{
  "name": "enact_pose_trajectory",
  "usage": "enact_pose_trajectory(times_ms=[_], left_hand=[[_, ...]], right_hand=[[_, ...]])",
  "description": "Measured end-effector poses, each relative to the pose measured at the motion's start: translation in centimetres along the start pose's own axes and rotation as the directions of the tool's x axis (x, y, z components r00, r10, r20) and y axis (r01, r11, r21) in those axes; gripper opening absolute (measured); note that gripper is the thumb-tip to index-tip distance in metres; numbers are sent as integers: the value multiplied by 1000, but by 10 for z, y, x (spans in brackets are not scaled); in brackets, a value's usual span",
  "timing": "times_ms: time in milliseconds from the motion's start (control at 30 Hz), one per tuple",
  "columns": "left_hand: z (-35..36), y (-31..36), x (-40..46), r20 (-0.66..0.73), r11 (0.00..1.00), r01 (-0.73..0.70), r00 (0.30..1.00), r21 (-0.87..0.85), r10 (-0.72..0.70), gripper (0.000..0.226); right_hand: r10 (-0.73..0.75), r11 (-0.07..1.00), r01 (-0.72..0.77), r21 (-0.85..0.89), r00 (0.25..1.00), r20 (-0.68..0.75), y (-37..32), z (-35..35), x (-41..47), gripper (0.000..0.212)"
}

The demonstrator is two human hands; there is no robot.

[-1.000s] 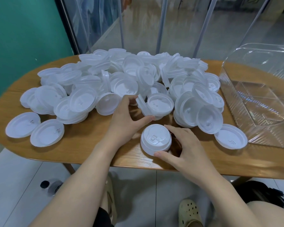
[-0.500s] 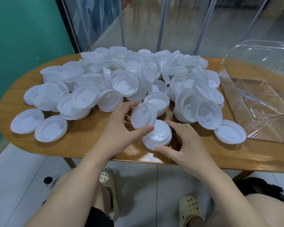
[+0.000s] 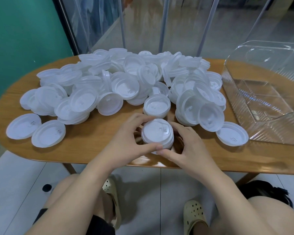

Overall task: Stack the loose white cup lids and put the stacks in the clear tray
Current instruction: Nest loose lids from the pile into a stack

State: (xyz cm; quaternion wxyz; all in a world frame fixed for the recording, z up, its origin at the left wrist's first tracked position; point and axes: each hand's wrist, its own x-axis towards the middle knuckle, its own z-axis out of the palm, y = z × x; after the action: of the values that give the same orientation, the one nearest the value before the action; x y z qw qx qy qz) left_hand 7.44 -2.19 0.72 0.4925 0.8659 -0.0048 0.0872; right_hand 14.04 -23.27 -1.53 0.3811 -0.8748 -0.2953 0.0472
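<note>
A short stack of white cup lids [image 3: 157, 133] stands near the table's front edge. My left hand [image 3: 129, 141] curls round its left side and my right hand [image 3: 187, 146] round its right side, thumbs meeting in front. A big heap of loose white lids [image 3: 126, 82] spreads across the table behind. The clear tray [image 3: 265, 106] sits at the right with nothing in it. Another small stack [image 3: 157, 106] stands just behind the held one.
The wooden oval table [image 3: 92, 145] has two single lids [image 3: 36, 131] lying at the front left and one lid [image 3: 232, 134] beside the tray. A green wall is at the left, glass panels behind. My feet in sandals show below the table.
My left hand picked a lid from the heap, brought it down onto the stack, and now both hands grip the stack together.
</note>
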Motion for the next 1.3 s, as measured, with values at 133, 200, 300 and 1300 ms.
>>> enact_pose_trajectory(times_ms=[133, 200, 300, 1300], left_hand=[[3, -1, 0, 33, 1000, 5, 999, -1, -4, 70], [4, -1, 1, 50, 1000, -3, 999, 11, 2, 70], [5, 0, 1, 68, 1000, -13, 998, 2, 13, 68], [4, -21, 30, -228, 992, -87, 968, 96, 107, 24]], right_hand=[[17, 1000, -17, 7, 1000, -6, 3, 1, 1, 90], [27, 999, -27, 16, 1000, -10, 5, 2, 1, 93], [37, 999, -36, 11, 999, -15, 5, 2, 1, 94], [-21, 1000, 21, -11, 1000, -11, 4, 1, 1, 74]])
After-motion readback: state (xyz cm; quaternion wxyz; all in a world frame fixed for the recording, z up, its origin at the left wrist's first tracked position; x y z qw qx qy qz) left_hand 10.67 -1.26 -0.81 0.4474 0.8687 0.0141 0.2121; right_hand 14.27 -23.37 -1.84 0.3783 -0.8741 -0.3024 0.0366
